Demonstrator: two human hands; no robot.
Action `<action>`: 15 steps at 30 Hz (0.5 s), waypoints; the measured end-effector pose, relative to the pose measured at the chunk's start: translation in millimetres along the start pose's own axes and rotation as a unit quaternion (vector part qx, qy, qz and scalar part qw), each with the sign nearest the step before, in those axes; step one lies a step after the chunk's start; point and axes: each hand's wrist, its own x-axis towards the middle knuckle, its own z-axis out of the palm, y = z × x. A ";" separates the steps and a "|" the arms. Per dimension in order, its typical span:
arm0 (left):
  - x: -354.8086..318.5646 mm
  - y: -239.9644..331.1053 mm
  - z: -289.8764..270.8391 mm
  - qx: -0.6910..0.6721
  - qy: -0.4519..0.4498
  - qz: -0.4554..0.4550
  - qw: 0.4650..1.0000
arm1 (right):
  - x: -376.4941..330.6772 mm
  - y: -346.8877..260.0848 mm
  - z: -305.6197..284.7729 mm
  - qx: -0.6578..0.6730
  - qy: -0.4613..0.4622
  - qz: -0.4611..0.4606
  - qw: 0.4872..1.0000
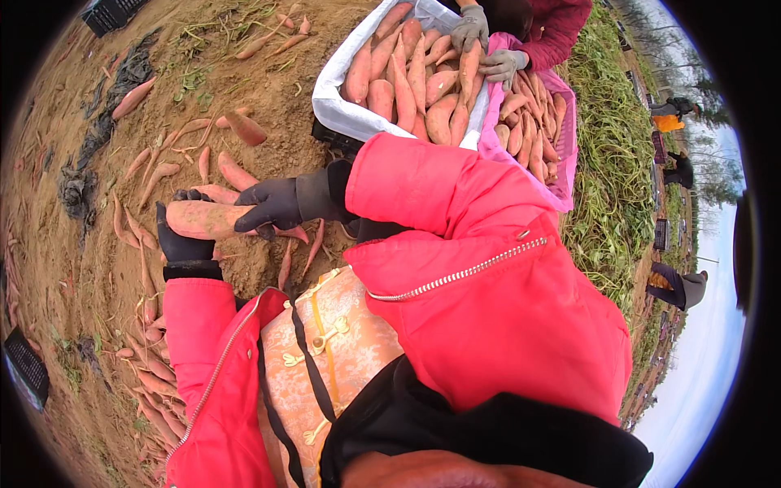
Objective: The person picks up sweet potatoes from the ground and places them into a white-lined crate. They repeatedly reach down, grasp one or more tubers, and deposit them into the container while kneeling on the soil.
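Note:
A long, pinkish sweet potato (205, 220) lies across both of my dark-gloved hands, above the soil. My left hand (185, 242) is closed round its left end from below and behind. At the other end, my right hand (275, 205) grips it with the fingers along its top. Just beyond my hands, more sweet potatoes (236, 172) rest on the ground, one (246, 128) tilted up from the soil. Part of my left palm is hidden behind the held one.
A white-lined crate (332, 96) full of sweet potatoes stands ahead, beside a pink-lined crate (565, 179). A co-worker's grey-gloved hands (503, 65) reach over them. Green vines (606, 163) lie on the right, black plastic film (75, 191) on the left. Several people work farther right.

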 end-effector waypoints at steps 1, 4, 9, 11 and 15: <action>2.3 -0.3 -0.1 0.014 0.034 0.017 0.999 | 3.0 5.2 -1.7 0.002 0.015 -0.014 1.000; 15.3 -9.2 -10.6 0.087 -0.123 -0.031 0.988 | 1.4 25.9 -15.1 -0.265 0.178 -0.150 0.936; 56.7 -22.3 -42.9 0.315 0.084 0.147 0.934 | -2.2 25.8 -32.1 -0.322 0.221 -0.260 0.883; 67.8 -23.5 -52.6 0.414 0.080 0.266 0.867 | -5.1 19.4 -36.5 -0.304 0.235 -0.288 0.877; 59.9 -9.7 -61.8 -0.039 -0.057 0.127 0.989 | -11.5 16.4 -35.6 -0.333 0.321 -0.258 0.848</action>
